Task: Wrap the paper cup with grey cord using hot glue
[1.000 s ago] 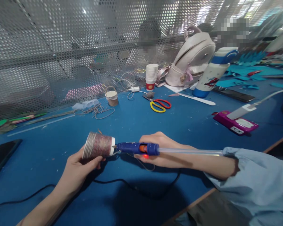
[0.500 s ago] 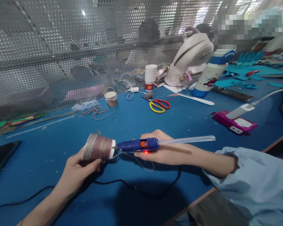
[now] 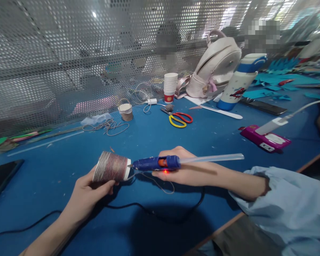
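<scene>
A paper cup (image 3: 112, 167) wound with grey-brown and reddish cord lies tilted on its side in my left hand (image 3: 92, 190). My thumb presses its lower side and the fingers pass behind it. My right hand (image 3: 180, 170) is wrapped round a blue hot glue gun (image 3: 154, 164), whose red light glows underneath. The gun's nozzle meets the cup's bare white end, and a clear glue stick (image 3: 213, 158) juts from its back. A loose length of cord (image 3: 162, 188) trails from the cup below the gun.
Scissors (image 3: 180, 120), a small cord-wrapped cup (image 3: 126, 112), tangled cord (image 3: 109, 125) and stacked paper cups (image 3: 170, 89) stand farther back. A purple power strip (image 3: 265, 138) and a bottle (image 3: 240, 81) are to the right, a phone (image 3: 4, 177) at left. A black cable (image 3: 133, 205) crosses the front.
</scene>
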The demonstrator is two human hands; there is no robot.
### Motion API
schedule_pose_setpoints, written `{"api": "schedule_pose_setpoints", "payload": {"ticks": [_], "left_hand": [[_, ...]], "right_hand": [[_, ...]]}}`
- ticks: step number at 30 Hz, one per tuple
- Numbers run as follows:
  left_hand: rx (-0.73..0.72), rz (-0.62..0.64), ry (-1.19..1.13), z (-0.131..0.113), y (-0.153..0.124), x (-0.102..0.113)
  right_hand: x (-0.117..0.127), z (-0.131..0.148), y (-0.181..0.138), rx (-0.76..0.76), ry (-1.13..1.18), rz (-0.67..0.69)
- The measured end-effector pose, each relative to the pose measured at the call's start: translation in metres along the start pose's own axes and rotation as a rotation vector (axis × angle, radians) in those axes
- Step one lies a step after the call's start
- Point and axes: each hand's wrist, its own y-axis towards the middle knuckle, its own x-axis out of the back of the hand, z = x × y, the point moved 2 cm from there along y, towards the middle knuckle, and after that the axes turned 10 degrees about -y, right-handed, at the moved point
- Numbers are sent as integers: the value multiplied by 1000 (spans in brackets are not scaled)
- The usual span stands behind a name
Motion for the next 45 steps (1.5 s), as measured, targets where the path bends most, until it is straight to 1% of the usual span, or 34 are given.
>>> {"api": "schedule_pose_setpoints", "payload": {"ticks": [7, 13, 16, 18, 20, 22, 25, 27, 29, 31, 33, 35, 38, 40, 41, 43, 44, 45], "left_hand": [[56, -26, -78, 3, -1, -1], [96, -43, -117, 4, -1, -3], [121, -56, -147, 3, 0, -5], [137, -60, -161, 3, 1, -6], [151, -62, -178, 2, 1, -7], [161, -65, -200, 1, 2, -8], [180, -77, -239, -1, 3, -9], [189, -82, -265, -2, 3, -9], [198, -85, -284, -2, 2, -9], [208, -85, -292, 0, 2, -8], [218, -80, -286, 2, 2, -7], [228, -75, -273, 4, 2, -6], [238, -83, -278, 4, 2, -7], [246, -97, -297, 1, 1, -9], [247, -107, -310, 0, 1, -10], [238, -137, -338, -5, -1, -12], [232, -154, -350, -7, -1, -12], [228, -168, -355, -8, -2, -13]], "right_hand": [[-6, 4, -5, 82, 87, 20], [-16, 1, -7, 173, 2, 5], [-21, 0, -8, 226, 32, 8], [-21, 1, -8, 233, 60, 14], [-16, 3, -7, 181, 90, 7], [-8, 3, -5, 46, 148, 10], [5, -3, 0, -178, 297, 49], [11, -10, 4, -251, 402, 55], [13, -20, 9, -284, 455, 23], [12, -31, 16, -303, 402, -32], [7, -39, 23, -300, 272, -57], [-1, -45, 30, -290, 151, -31], [-8, -51, 37, -332, 31, 42], [-4, -52, 36, -326, -89, 83], [0, -51, 32, -299, -176, 76], [15, -47, 19, -266, -380, -15], [23, -43, 9, -275, -471, -99], [31, -39, -1, -319, -528, -170]]}}
